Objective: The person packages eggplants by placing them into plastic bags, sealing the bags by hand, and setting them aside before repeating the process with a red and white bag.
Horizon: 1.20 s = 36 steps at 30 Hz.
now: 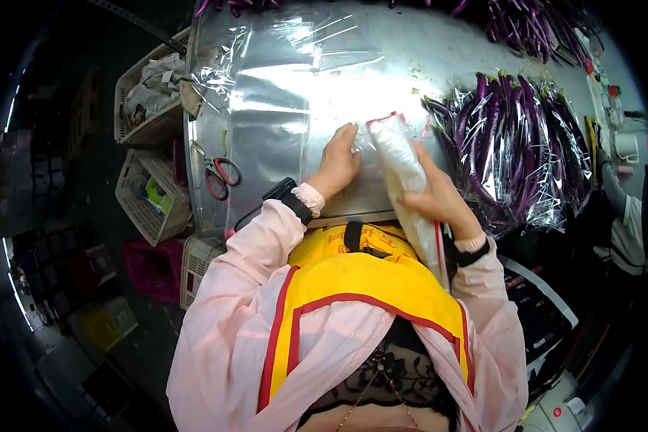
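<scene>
My right hand (441, 193) is closed around a long, folded bundle of clear plastic bags (398, 162) with red at its edges. The bundle slants from above the metal table down against my yellow apron. My left hand (338, 162) rests near the table's front edge, left of the bundle; its fingers are partly bent, the thumb stands apart, and nothing shows in them. Flat clear plastic sheeting (270, 137) lies on the tabletop to the left of that hand. Beside my right hand, long purple eggplants (507, 144) lie in clear, shiny plastic.
Scissors with red and black handles (222, 178) lie at the left of the metal table (389, 43). More eggplants (518, 29) are piled at the far right. White plastic crates (140, 209) stand on the floor at left, near a magenta container (153, 266). Another person's sleeve (613, 189) shows at right.
</scene>
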Each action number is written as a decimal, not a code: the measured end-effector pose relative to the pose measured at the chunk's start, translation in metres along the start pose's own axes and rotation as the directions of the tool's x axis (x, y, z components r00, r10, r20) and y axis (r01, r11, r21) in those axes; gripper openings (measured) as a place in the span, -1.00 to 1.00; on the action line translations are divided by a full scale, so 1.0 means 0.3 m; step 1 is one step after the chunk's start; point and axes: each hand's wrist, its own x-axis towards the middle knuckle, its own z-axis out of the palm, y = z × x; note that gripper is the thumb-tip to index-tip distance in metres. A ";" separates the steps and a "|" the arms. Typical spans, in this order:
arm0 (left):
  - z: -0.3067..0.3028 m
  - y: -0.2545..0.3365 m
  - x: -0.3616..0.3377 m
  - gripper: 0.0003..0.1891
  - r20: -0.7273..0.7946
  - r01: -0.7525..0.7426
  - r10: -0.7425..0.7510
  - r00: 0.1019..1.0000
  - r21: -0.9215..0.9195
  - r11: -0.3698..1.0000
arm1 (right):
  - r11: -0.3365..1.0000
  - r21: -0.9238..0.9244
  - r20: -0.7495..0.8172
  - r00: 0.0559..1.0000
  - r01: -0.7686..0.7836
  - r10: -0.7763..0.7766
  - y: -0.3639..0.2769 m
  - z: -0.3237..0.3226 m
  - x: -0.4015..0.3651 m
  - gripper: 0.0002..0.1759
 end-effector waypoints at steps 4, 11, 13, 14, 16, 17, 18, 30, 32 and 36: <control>-0.011 -0.003 0.032 -0.39 0.157 -0.124 0.151 0.976 -0.174 0.977 | 0.999 0.029 0.234 0.971 0.044 -0.049 -0.097 0.016 -0.030 0.16; 0.002 0.062 0.029 -0.25 0.138 -0.164 0.172 0.975 -0.063 0.984 | 0.898 -0.408 0.095 0.970 -0.166 0.223 0.044 0.067 0.028 0.12; -0.007 0.064 0.029 -0.23 0.223 -0.143 0.153 0.963 -0.063 0.988 | 0.804 -0.586 0.097 0.977 -0.099 0.191 0.024 0.095 0.045 0.09; -0.017 0.071 0.033 -0.20 0.303 -0.115 0.127 0.945 -0.057 0.992 | 0.805 -0.585 0.091 0.977 -0.103 0.191 0.022 0.097 0.059 0.09; -0.029 0.076 0.045 -0.17 0.319 -0.177 0.183 0.930 -0.050 0.983 | 0.793 -0.601 0.081 0.979 -0.101 0.187 0.029 0.101 0.105 0.09; -0.034 0.076 0.043 -0.14 0.337 -0.231 0.233 0.912 -0.046 0.972 | 0.795 -0.598 0.080 0.979 -0.102 0.186 0.036 0.108 0.127 0.09; -0.027 0.076 0.040 -0.14 0.337 -0.235 0.235 0.912 -0.043 0.971 | 0.819 -0.563 0.043 0.986 -0.109 0.161 0.044 0.111 0.156 0.10; -0.064 0.045 0.072 -0.03 0.560 -0.241 0.089 0.824 0.204 0.949 | 0.762 -0.647 0.001 1.000 0.009 -0.011 0.085 0.211 0.189 -0.02; -0.066 0.064 0.067 0.00 0.561 -0.256 0.109 0.821 0.191 0.948 | 0.854 -0.519 -0.072 0.997 -0.038 0.001 0.118 0.166 0.220 -0.22; 0.025 0.085 0.017 -0.04 0.548 -0.256 0.174 0.818 0.077 0.964 | 0.901 -0.319 -0.142 0.954 -0.296 0.263 0.144 0.133 0.319 -0.33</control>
